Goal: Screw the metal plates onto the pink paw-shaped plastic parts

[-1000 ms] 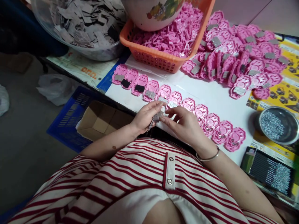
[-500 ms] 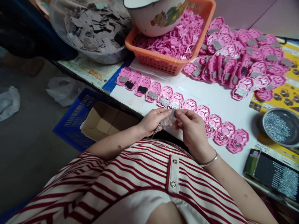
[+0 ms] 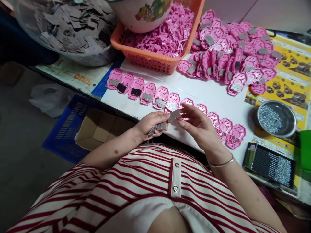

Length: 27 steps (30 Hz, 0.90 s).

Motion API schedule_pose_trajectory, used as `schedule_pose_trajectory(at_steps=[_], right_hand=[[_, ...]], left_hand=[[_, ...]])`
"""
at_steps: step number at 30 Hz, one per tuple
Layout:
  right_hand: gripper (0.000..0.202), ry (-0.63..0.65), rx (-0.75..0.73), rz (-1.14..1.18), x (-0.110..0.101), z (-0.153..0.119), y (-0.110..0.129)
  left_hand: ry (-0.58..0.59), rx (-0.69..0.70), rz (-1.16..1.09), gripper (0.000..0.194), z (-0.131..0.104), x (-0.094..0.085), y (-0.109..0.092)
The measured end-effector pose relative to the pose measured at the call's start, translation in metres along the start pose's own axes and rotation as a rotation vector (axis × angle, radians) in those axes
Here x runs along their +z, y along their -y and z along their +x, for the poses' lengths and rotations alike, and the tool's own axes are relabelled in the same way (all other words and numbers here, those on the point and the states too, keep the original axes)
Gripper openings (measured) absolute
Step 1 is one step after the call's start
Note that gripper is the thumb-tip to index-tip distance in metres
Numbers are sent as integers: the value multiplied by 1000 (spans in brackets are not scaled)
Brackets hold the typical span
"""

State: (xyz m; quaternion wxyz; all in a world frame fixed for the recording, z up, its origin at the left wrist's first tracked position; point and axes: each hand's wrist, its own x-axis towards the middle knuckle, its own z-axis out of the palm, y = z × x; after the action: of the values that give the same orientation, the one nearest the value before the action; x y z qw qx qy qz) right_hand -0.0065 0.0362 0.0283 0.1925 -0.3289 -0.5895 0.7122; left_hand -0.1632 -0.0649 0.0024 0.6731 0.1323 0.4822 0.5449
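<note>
My left hand is closed around several small grey plates and pinches another grey plate at its fingertips. Beside that plate my right hand has its thumb and fingers apart, with nothing plainly between them. Its fingertips come close to the plate's edge; whether they touch it I cannot tell. Beyond both hands runs a slanting row of pink plastic shells. Those on the left carry grey or black plates. Shells at the right end show small shiny metal bits and no plate.
A pile of pink shells lies at the back right. An orange basket of pink parts has an enamel basin on it. A clear tub holds more plates. At right are a metal bowl and a screw tray.
My right thumb and fingers have spread and let go of the grey plate, which stays in my left fingertips. The view has shifted, so the table things appear further left.
</note>
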Motion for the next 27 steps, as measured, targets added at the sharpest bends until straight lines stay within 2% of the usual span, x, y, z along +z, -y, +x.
schedule_pose_trajectory(at_steps=[3, 8, 10, 13, 16, 19, 24, 27], right_hand=[[37, 78, 5, -36, 3, 0, -4], [29, 5, -22, -115, -1, 1, 0], [23, 33, -32, -300, -7, 0, 5], [17, 71, -50, -618, -11, -3, 10], [24, 36, 18, -614, -9, -6, 8], [33, 8, 111, -501, -11, -6, 6], [32, -187, 94, -562, -26, 4, 8], [28, -253, 90, -643, -33, 16, 5]], left_hand=[[60, -51, 20, 28, 0, 5, 3], [9, 18, 74, 35, 2, 5, 10], [-5, 90, 129, 39, 1, 2, 10], [9, 233, 284, 35, 0, -1, 9], [-37, 312, 373, 32, 0, 0, 9], [-83, 296, 358, 33, 1, 2, 10], [-120, 252, 207, 41, 3, 6, 11], [-154, 220, 176, 40, 3, 6, 9]])
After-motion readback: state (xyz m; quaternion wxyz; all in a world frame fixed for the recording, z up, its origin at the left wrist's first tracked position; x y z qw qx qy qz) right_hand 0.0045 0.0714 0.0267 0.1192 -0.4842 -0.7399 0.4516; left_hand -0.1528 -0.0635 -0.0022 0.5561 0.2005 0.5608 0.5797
